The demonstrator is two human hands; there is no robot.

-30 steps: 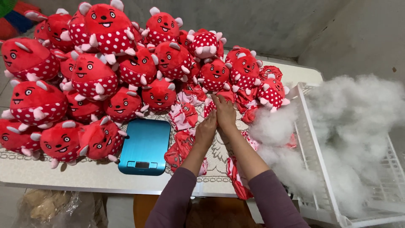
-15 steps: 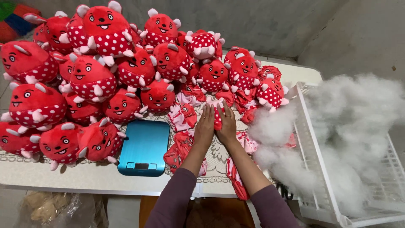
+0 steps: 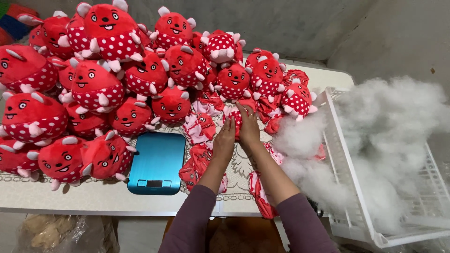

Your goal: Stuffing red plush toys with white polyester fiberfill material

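Note:
Both my hands meet at the middle of the table on one small red plush toy [image 3: 236,119] with white dots. My left hand [image 3: 225,138] presses its left side and my right hand [image 3: 249,127] wraps its right side; the toy is mostly hidden between them. Flat unstuffed red toy skins [image 3: 199,127] lie under and around my hands. A big heap of stuffed red dotted plush toys [image 3: 96,86] fills the table's left and back.
A blue kitchen scale [image 3: 157,163] sits left of my forearms near the front edge. A white plastic crate [image 3: 347,178] full of white stuffing fibre [image 3: 389,136] stands at the right, with loose fibre [image 3: 300,140] spilling beside my right arm. A lace cloth [image 3: 241,166] covers the table.
My hands have drawn back from the pile toward me, bringing the small red toy with them, and the view has shifted slightly.

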